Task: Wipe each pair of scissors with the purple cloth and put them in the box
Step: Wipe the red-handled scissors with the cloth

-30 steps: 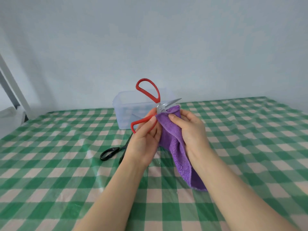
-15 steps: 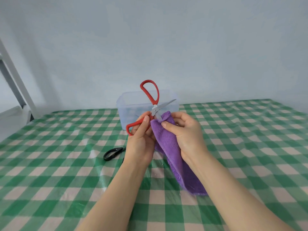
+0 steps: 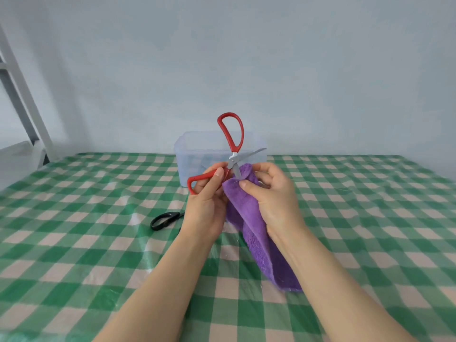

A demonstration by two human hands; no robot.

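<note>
My left hand [image 3: 207, 206] grips the lower handle of the red-handled scissors [image 3: 230, 137], held up over the table with the blades spread apart. One blade points right, and the other goes down into the purple cloth [image 3: 249, 225]. My right hand [image 3: 274, 198] pinches the cloth around that lower blade, and the rest of the cloth hangs down to the table. A pair of black-handled scissors [image 3: 164, 220] lies on the table left of my left wrist, partly hidden by it. The clear plastic box [image 3: 197, 154] stands behind my hands.
A green and cream checked tablecloth [image 3: 74, 243] covers the table. A pale wall rises behind the box. A white slanted frame [image 3: 22, 95] stands at the far left beyond the table edge.
The red scissors have turned so the upper handle stands more upright. The cloth now wraps the lower blade, and the view has shifted slightly.
</note>
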